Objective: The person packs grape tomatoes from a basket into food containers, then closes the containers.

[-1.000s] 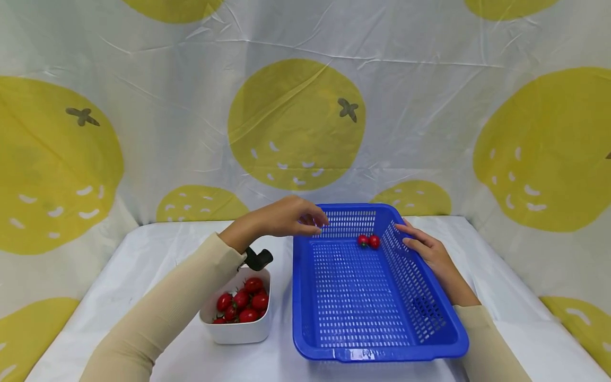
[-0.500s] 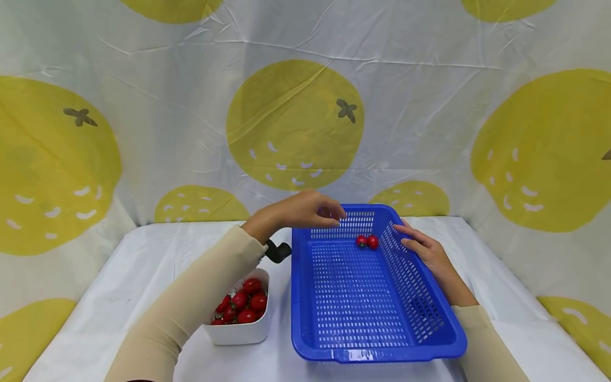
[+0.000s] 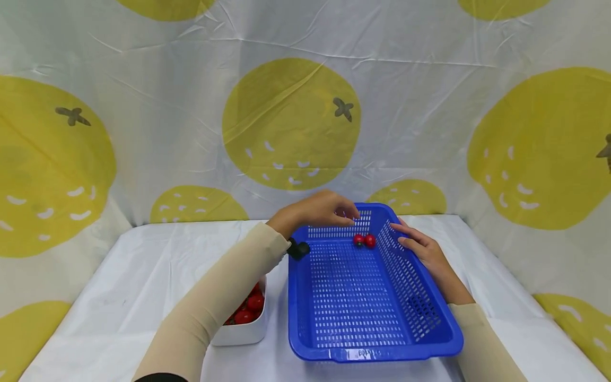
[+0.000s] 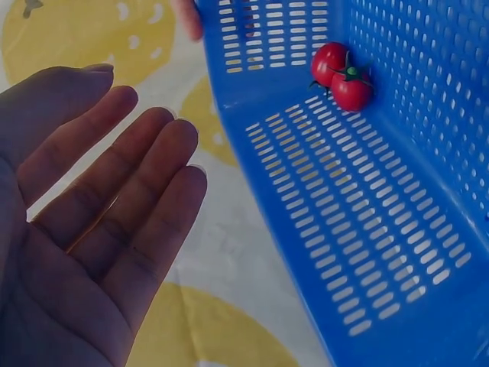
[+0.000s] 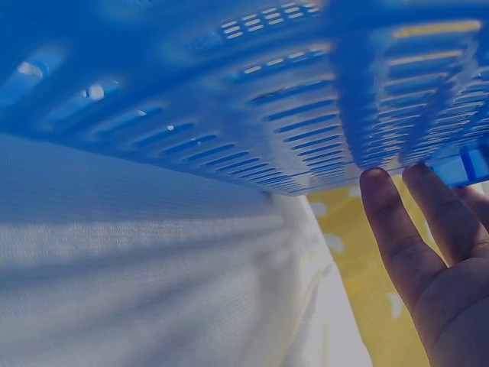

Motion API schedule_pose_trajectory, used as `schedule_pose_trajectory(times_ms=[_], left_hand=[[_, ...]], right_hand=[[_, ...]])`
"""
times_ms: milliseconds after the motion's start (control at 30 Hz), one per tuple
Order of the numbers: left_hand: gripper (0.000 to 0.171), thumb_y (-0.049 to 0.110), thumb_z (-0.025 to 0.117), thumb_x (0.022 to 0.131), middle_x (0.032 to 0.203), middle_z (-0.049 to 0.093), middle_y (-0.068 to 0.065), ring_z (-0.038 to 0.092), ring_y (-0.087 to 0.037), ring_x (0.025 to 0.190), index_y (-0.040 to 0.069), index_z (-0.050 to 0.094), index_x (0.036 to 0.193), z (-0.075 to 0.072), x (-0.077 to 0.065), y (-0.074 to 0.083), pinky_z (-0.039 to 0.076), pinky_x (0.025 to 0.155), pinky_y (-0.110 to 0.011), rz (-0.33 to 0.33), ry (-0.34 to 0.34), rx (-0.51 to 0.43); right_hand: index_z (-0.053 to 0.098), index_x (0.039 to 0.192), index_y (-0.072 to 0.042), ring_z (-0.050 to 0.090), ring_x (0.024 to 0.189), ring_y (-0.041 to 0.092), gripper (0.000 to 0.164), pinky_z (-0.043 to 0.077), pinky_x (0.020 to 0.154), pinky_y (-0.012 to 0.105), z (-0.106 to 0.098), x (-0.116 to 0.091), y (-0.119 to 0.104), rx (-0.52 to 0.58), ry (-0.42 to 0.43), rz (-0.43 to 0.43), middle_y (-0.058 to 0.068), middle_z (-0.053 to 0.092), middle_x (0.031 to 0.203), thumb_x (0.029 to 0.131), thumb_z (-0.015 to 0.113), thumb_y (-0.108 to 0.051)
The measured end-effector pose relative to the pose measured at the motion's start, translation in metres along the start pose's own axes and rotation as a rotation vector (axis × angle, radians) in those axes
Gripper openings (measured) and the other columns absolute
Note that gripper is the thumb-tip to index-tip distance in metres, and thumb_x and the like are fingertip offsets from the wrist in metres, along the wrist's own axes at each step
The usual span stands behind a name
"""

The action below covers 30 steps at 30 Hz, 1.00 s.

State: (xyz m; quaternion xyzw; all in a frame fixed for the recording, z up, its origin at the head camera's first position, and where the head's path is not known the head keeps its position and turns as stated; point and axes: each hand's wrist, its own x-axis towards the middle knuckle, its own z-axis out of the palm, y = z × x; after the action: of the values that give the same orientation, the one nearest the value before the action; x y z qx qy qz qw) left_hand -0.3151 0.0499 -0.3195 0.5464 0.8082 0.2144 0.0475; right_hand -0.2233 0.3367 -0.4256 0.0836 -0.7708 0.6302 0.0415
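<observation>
My left hand (image 3: 324,209) is raised near the far left corner of the blue basket (image 3: 375,354). Its loosely bent fingers hold nothing, and the left wrist view shows the bare palm (image 4: 53,298). Two red cherry tomatoes (image 3: 364,241) with green stems lie side by side in the basket's far right corner. My right hand (image 3: 427,257) grips the basket's right rim, thumb and a finger over the edge. In the right wrist view, other fingers (image 5: 397,237) touch the outer slotted wall.
Left of the basket stands a white container (image 3: 241,335) with several red tomatoes (image 3: 254,302), partly hidden by my left sleeve (image 3: 219,297). A white cloth (image 3: 124,281) covers the table. Behind it hangs a curtain (image 3: 410,106) with yellow fruit prints.
The left hand has moved right, closer to the tomatoes in the basket, and its sleeve now hides more of the white container. The right hand and basket stay about where they were.
</observation>
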Motion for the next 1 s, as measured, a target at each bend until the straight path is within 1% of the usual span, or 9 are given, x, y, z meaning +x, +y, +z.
schedule_pose_trajectory(times_ms=[167,233,400,467,633,700,833,1000], left_hand=[[0.025,0.021,0.063,0.094,0.112,0.069,0.000,0.064,-0.010,0.098,0.012,0.070,0.116,0.007,0.010,-0.004,0.048,0.086,-0.020,-0.024,-0.013,-0.008],[0.025,0.022,0.063,0.094,0.111,0.069,0.001,0.064,-0.010,0.098,0.012,0.070,0.116,0.010,0.012,-0.005,0.047,0.085,-0.018,-0.042,-0.015,-0.007],[0.023,0.020,0.064,0.093,0.108,0.070,0.002,0.064,-0.010,0.096,0.012,0.071,0.114,0.017,0.020,-0.008,0.047,0.084,-0.018,-0.056,0.005,-0.003],[0.023,0.019,0.065,0.093,0.107,0.070,0.001,0.065,-0.010,0.095,0.012,0.071,0.113,0.022,0.023,-0.009,0.047,0.084,-0.018,-0.049,0.010,0.008],[0.023,0.019,0.064,0.093,0.107,0.070,0.001,0.063,-0.011,0.097,0.012,0.071,0.114,0.033,0.032,-0.007,0.047,0.084,-0.018,-0.046,-0.031,0.017],[0.024,0.018,0.064,0.093,0.109,0.070,0.000,0.063,-0.012,0.099,0.012,0.071,0.116,0.038,0.035,-0.007,0.047,0.085,-0.018,-0.065,-0.053,-0.005],[0.026,0.019,0.065,0.093,0.113,0.069,-0.003,0.062,-0.014,0.104,0.011,0.069,0.117,0.048,0.038,-0.009,0.047,0.087,-0.019,-0.112,-0.074,-0.034],[0.026,0.021,0.065,0.093,0.106,0.070,0.001,0.064,-0.010,0.096,0.009,0.070,0.116,0.060,0.038,-0.011,0.048,0.084,-0.018,-0.145,-0.087,-0.071]], right_hand=[[0.047,0.142,-0.005,0.017,0.145,0.032,0.047,0.039,0.094,0.009,0.003,0.001,0.002,-0.009,-0.005,-0.002,0.008,0.019,0.159,0.100,0.053,-0.023],[0.047,0.142,-0.005,0.017,0.145,0.032,0.046,0.039,0.094,0.009,0.005,0.001,0.002,-0.011,-0.006,-0.002,0.008,0.020,0.159,0.100,0.053,-0.023],[0.046,0.142,-0.004,0.016,0.145,0.032,0.046,0.040,0.094,0.010,0.006,0.003,0.001,0.017,-0.012,0.001,0.008,0.019,0.159,0.100,0.053,-0.021],[0.046,0.142,-0.004,0.017,0.145,0.032,0.046,0.040,0.094,0.010,0.006,0.003,0.001,0.023,-0.013,-0.001,0.007,0.020,0.159,0.100,0.053,-0.021],[0.046,0.142,-0.004,0.017,0.145,0.031,0.046,0.039,0.094,0.010,0.005,0.003,0.000,0.012,-0.012,-0.013,0.008,0.020,0.159,0.100,0.053,-0.021],[0.046,0.142,-0.004,0.016,0.145,0.032,0.046,0.039,0.094,0.010,0.004,0.003,0.001,0.011,-0.015,-0.012,0.008,0.019,0.159,0.100,0.053,-0.021],[0.047,0.142,-0.004,0.016,0.145,0.032,0.045,0.038,0.095,0.010,0.006,0.004,0.001,0.009,-0.014,-0.008,0.008,0.020,0.159,0.100,0.052,-0.021],[0.047,0.141,-0.002,0.017,0.145,0.032,0.045,0.038,0.095,0.009,0.010,0.004,0.001,0.019,-0.013,-0.007,0.009,0.020,0.159,0.100,0.053,-0.020]])
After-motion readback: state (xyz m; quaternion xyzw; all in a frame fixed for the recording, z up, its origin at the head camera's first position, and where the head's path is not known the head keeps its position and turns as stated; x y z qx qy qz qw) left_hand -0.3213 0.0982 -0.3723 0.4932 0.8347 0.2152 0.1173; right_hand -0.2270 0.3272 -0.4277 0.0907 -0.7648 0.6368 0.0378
